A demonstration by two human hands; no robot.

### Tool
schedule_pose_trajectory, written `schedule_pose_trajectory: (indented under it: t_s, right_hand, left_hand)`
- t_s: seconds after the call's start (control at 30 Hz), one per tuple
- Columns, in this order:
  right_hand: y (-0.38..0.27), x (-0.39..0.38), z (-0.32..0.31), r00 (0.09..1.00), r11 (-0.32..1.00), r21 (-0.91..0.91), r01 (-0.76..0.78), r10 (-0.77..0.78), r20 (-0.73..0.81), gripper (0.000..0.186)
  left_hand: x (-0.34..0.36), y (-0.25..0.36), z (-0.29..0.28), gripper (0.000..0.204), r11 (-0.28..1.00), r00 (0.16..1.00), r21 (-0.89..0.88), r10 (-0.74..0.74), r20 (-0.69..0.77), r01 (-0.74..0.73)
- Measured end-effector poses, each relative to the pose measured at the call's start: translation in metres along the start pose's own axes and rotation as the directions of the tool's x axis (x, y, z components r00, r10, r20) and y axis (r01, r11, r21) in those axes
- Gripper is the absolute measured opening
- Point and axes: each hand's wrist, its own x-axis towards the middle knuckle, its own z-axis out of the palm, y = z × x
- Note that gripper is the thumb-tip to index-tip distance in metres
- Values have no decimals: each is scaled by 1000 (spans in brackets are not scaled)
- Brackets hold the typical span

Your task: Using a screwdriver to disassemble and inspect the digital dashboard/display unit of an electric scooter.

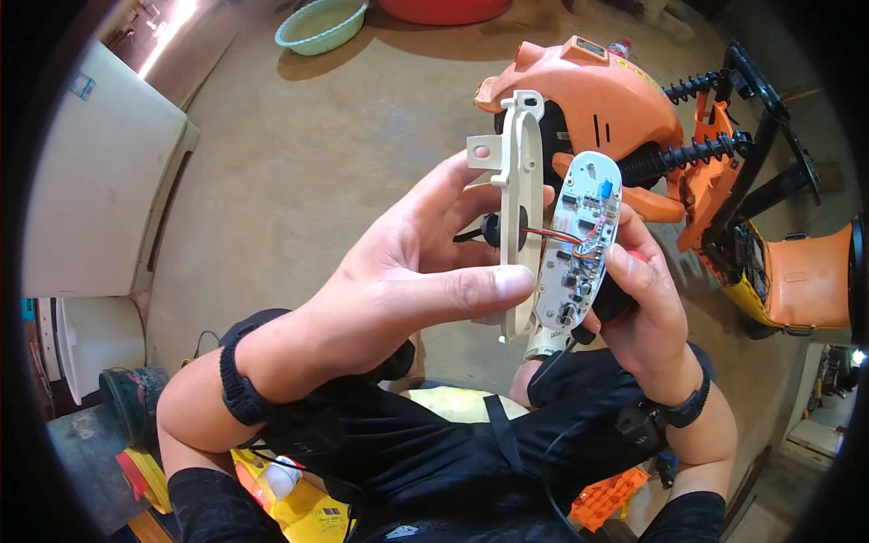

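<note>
My left hand (pixel 425 253) grips a long, cream plastic housing (pixel 520 199) with mounting tabs, standing on edge, its thumb along the near side. In my right hand (pixel 650 312) is an oval white circuit board (pixel 579 244), its component side facing up toward me. Thin coloured wires (pixel 552 235) run from the board to a black grommet (pixel 493 230) on the housing. The two parts are held side by side, a little apart. Behind the board, partly hidden by my right fingers, is a black and red object (pixel 615 294) whose kind I cannot make out.
An orange vehicle body part (pixel 588 100) lies on the floor ahead, beside a black frame with coil-spring shock absorbers (pixel 711 149). At right is an orange seat (pixel 810 281). A pale green basin (pixel 321 27) stands far off; a white cabinet (pixel 127 172) is at left.
</note>
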Motion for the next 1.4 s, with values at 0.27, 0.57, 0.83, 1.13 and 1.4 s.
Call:
schedule_pose_trajectory:
  t_s: [0.27, 0.57, 0.83, 1.13, 1.4]
  right_hand:
    - [0, 0, 3, 1000, 999, 44, 26, -26, 11, 47]
    - [-2, 0, 1, 999, 999, 35, 21, -22, 30, 45]
    - [-1, 0, 5, 999, 997, 58, 40, -40, 2, 44]
    - [-5, -1, 6, 1000, 1000, 27, 13, -12, -11, 46]
    - [-3, -3, 1, 998, 997, 80, 10, -15, 64, 53]
  left_hand:
    - [-2, 2, 3, 90, 998, 999, -52, 23, 41, -21]
    - [-1, 3, 3, 90, 999, 999, -48, -5, 52, 7]
    - [-2, 2, 2, 90, 999, 998, -42, 16, 55, -14]
    - [0, 2, 2, 92, 1000, 999, -17, 5, 51, -4]
    - [0, 3, 3, 94, 999, 998, -19, 36, 46, -35]
